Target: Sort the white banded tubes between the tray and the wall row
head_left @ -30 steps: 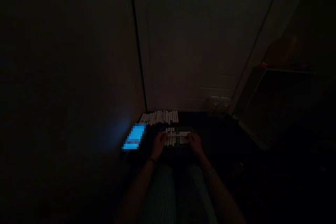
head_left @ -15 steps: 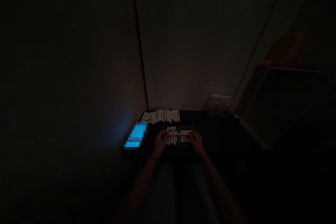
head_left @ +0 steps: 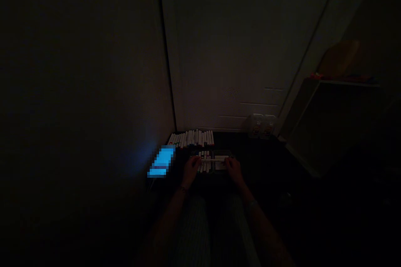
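Observation:
The scene is very dark. A slim white marker (head_left: pixel 213 160) lies level between my hands. My left hand (head_left: pixel 190 167) pinches its left end, and the fingers of my right hand (head_left: pixel 233 167) close on its right end. Below it is a clear plastic case (head_left: pixel 223 152) with two sides. White markers (head_left: pixel 205 167) stand in rows in the left side, partly covered by my left hand. A pale card or paper (head_left: pixel 220 167) shows in the right side, its edge behind my right fingers.
A row of white markers (head_left: pixel 191 138) lies at the back of the dark table (head_left: pixel 269 158), against the wall. A glowing blurred screen (head_left: pixel 162 162) is at the left. Two clear containers (head_left: pixel 262 126) stand at the back right. A cabinet (head_left: pixel 341 121) is further right.
Both hands keep hold of the marker in nearly the same place. The view has shifted very slightly; nothing else visibly differs.

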